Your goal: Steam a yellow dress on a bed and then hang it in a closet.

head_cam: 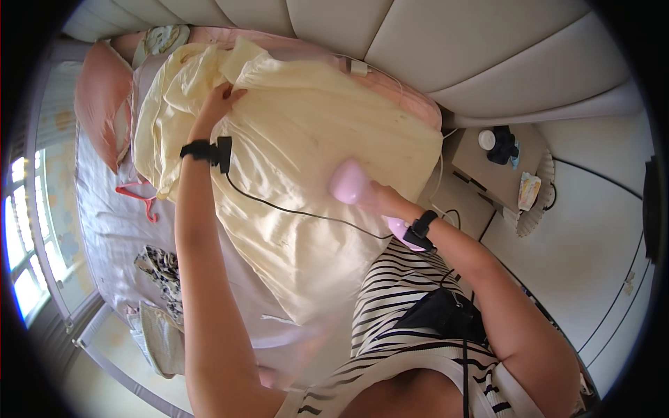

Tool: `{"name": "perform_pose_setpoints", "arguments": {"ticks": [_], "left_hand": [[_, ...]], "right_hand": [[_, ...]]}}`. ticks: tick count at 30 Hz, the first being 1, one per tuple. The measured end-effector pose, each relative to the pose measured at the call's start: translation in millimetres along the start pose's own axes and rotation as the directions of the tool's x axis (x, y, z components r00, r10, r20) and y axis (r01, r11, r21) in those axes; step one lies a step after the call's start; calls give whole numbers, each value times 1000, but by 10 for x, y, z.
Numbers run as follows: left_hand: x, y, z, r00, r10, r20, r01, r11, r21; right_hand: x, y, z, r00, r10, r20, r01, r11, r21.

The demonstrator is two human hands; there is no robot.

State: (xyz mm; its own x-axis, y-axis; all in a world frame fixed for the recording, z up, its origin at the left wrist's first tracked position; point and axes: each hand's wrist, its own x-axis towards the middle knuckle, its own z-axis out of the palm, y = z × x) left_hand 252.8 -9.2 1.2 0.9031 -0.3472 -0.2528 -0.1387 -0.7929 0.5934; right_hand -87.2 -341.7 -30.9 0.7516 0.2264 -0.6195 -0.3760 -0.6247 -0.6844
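A pale yellow cloth garment (324, 120) lies spread over the bed, bunched at its upper left. My left hand (223, 99) rests on the cloth near the gathered part, its fingers bent; whether they pinch the fabric is unclear. Lower right of it, my right hand (379, 198) grips a pink handheld garment steamer (349, 182) whose rounded head is over the cloth. Faint mist seems to hang about the head. Both wrists wear black straps with small devices, and a black cable runs from the left one across the garment.
A pink pillow (103, 102), a red hanger (138, 196) and a patterned cloth (161, 269) lie on the bed's left side. The padded headboard (470, 47) curves along the top. At right stands a nightstand (486, 177) bearing small items. A white plug adapter (358, 68) sits by the headboard.
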Motion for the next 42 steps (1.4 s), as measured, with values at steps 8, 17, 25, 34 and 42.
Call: {"name": "perform_pose_setpoints", "arguments": {"ticks": [8, 17, 25, 34, 42], "left_hand": [[-700, -207, -35, 991, -63, -119, 77, 990, 120], [-1738, -14, -172, 772, -131, -622, 26, 984, -176], [-3528, 381, 794, 781, -275, -560, 135, 951, -278], [-4464, 2024, 2194, 896, -443, 22, 406, 802, -439], [-4177, 2979, 2781, 934, -347, 88, 349, 827, -441]], "right_hand": [[-57, -314, -198, 999, -52, 2, 52, 999, 17], [-262, 297, -453, 997, -65, 37, 66, 998, -8], [-1132, 853, -1133, 977, -97, -192, 170, 895, 413], [-1765, 1739, -1573, 828, 124, -548, 223, 822, 524], [-2483, 2255, -1963, 862, 155, -482, 286, 637, 716]]}}
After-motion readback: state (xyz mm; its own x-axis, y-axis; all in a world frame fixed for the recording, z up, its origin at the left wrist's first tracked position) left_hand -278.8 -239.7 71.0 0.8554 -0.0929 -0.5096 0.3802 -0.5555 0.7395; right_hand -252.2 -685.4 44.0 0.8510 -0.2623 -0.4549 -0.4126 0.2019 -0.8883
